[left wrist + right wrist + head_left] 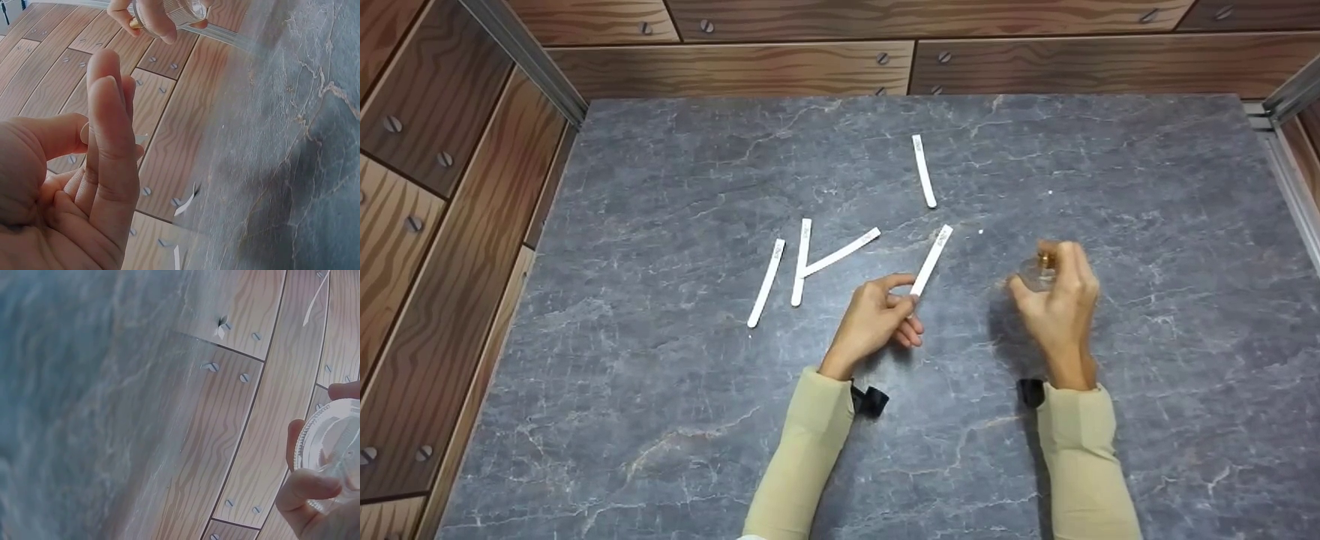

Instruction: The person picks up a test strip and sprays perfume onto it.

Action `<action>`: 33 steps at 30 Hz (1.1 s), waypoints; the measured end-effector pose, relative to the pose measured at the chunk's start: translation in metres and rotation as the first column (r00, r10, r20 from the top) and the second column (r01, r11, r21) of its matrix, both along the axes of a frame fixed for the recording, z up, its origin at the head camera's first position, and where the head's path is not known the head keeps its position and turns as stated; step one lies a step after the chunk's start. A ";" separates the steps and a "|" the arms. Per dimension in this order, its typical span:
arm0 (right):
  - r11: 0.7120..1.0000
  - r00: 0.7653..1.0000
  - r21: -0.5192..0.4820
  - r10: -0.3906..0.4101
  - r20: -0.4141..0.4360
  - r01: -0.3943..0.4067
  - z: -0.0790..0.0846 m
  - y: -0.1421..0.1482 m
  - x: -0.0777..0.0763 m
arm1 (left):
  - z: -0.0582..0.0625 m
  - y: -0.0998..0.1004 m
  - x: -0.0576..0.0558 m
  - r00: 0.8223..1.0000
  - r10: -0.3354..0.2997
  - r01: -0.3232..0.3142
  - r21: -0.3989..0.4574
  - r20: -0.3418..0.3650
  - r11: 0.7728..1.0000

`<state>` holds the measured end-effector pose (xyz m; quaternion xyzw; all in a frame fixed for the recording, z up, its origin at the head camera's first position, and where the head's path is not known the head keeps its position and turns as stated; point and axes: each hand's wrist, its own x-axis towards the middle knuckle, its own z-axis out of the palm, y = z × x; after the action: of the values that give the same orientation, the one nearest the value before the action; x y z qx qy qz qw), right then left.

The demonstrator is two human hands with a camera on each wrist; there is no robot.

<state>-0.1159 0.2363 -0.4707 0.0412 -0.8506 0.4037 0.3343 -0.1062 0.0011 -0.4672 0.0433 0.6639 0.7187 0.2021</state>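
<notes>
Held strip: a white paper strip (932, 260), right of centre over the counter (660, 390), straight, long axis slanting from near left to far right; its printed end points far right, its near end tucked among fingers.
Left hand (877, 315): pinches that strip near its near end between thumb and fingers.
Right hand (1061, 300): grasps a clear bottle (337, 439), right of the strip and apart from it.
Bottle's fitting: a gold-coloured part (1045, 259) on the far side of the clear body; fingers hide much of both.
Far strip (924, 171): just beyond the held strip's printed end, lying nearly far to near.
Strips at left: the leftmost strip (766, 283) slants from near left to far right; just right, an upright-looking strip (802, 251) runs nearly far to near, and a diagonal strip (844, 252) meets it with its near-left end, pointing far right.
In the way: the left hand covers the held strip's near end.
Border: wood-patterned panels (780, 67) along the far and left sides.
</notes>
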 end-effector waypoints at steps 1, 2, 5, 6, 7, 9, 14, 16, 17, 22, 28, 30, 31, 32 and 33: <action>1.000 1.000 0.003 0.005 -0.001 -0.005 0.000 0.001 0.000 | 0.000 0.000 0.000 1.000 0.000 0.000 0.000 0.001 1.000; 1.000 1.000 0.009 0.010 -0.001 -0.010 0.000 0.001 0.000 | 0.000 0.000 0.000 1.000 0.001 -0.001 0.001 0.002 1.000; 1.000 1.000 0.017 0.016 -0.003 -0.016 -0.001 0.003 -0.001 | -0.001 0.001 0.000 1.000 0.004 -0.004 0.001 0.005 1.000; 1.000 1.000 0.018 0.016 -0.003 -0.016 -0.001 0.003 -0.001 | -0.001 0.001 0.000 1.000 0.004 -0.004 0.000 0.004 1.000; 1.000 1.000 0.019 0.014 -0.004 -0.014 -0.001 0.003 -0.001 | -0.001 0.001 0.000 1.000 0.005 -0.005 -0.001 0.002 1.000; 1.000 1.000 0.012 0.005 -0.008 -0.005 -0.001 0.004 -0.001 | -0.001 0.001 0.000 1.000 0.006 -0.006 -0.002 -0.005 1.000; 0.999 0.999 -0.023 -0.030 -0.041 0.029 0.001 0.003 0.001 | 0.003 0.001 -0.001 1.000 0.011 -0.011 -0.016 -0.027 1.000; 0.999 0.998 -0.037 -0.038 -0.054 0.036 0.002 0.003 0.001 | 0.006 0.001 -0.003 0.999 0.023 -0.024 -0.017 -0.031 1.000; 0.998 0.997 -0.041 -0.041 -0.060 0.039 0.003 0.004 0.001 | 0.007 0.001 -0.004 0.999 0.030 -0.030 -0.012 -0.029 0.999; 0.998 0.996 -0.048 -0.048 -0.070 0.045 0.003 0.004 0.002 | 0.009 0.007 -0.016 0.999 0.041 -0.041 0.006 -0.007 0.999; 0.998 0.996 -0.047 -0.049 -0.073 0.045 0.004 0.005 0.001 | 0.005 0.017 -0.031 0.997 0.077 -0.076 0.005 -0.018 0.997; 0.998 0.995 -0.050 -0.050 -0.081 0.046 0.005 0.005 0.001 | 0.004 0.019 -0.035 0.996 0.082 -0.082 -0.002 -0.024 0.997; 0.998 0.995 -0.051 -0.051 -0.085 0.047 0.005 0.006 0.001 | 0.004 0.021 -0.036 0.996 0.083 -0.083 -0.003 -0.022 0.997; 0.998 0.995 -0.052 -0.051 -0.088 0.047 0.005 0.006 0.001 | 0.003 0.022 -0.039 0.996 0.084 -0.084 -0.003 -0.018 0.996; 0.998 0.995 -0.051 -0.053 -0.090 0.048 0.006 0.007 0.001 | 0.003 0.024 -0.041 0.996 0.086 -0.086 -0.002 -0.015 0.996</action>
<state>-0.1148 0.2433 -0.4650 0.0300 -0.8251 0.4135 0.3839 -0.1468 0.0251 -0.4645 0.0200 0.6675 0.7256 0.1662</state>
